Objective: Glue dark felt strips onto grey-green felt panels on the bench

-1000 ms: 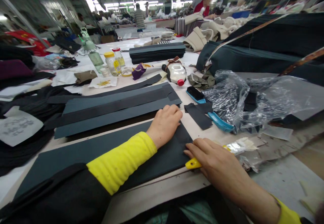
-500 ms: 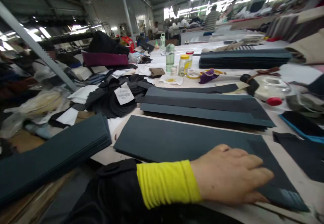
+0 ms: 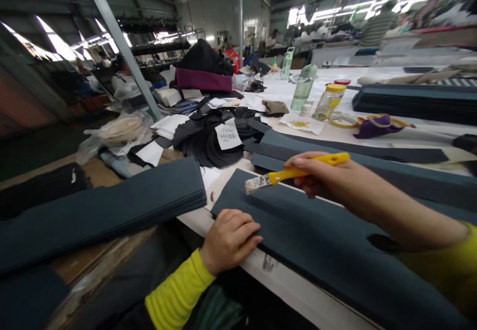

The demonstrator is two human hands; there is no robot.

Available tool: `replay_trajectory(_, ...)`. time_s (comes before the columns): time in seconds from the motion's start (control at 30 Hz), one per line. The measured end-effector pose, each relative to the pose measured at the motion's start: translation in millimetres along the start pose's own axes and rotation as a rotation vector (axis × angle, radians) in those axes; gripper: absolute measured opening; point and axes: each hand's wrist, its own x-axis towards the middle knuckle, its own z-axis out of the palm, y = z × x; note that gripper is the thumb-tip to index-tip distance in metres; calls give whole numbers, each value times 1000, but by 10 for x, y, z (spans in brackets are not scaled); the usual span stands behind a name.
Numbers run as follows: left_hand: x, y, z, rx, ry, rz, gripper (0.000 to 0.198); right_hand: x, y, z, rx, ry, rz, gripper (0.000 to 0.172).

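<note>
A long dark teal fabric panel (image 3: 320, 240) lies along the near edge of the white table (image 3: 294, 285). My left hand (image 3: 229, 238) rests on the panel's left end at the table edge, fingers curled over it. My right hand (image 3: 324, 176) hovers above the panel, closed around the yellow handle of a small brush (image 3: 286, 175) whose bristles point left over the panel's far corner.
A stack of teal panels (image 3: 100, 210) lies to the left on a lower surface. More teal strips (image 3: 357, 163), a black fabric pile with a paper label (image 3: 219, 138), bottles and a jar (image 3: 328, 101), tape rolls and purple cloth (image 3: 376, 123) sit behind. Other workers stand far off.
My view has swung left. My left hand slid from the panel's right end to its left end. My right hand with the yellow brush now hangs raised over the panel.
</note>
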Motion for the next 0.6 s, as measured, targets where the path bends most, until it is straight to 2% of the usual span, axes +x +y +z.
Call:
replay_trajectory(0.1,23,16,4,-4,3,4,18,202,-53,392,9,-67,49,11)
replay_trajectory(0.23,30,9,3,0,17,6,19,358,3,565,-20,-79,35,11)
replay_trajectory(0.43,11,-4,10,-22,14,7,18,430,77,617,-22,-79,47,11)
replay_trajectory(0.6,10,-8,14,-17,-6,-2,18,227,67,366,-38,-24,119,13)
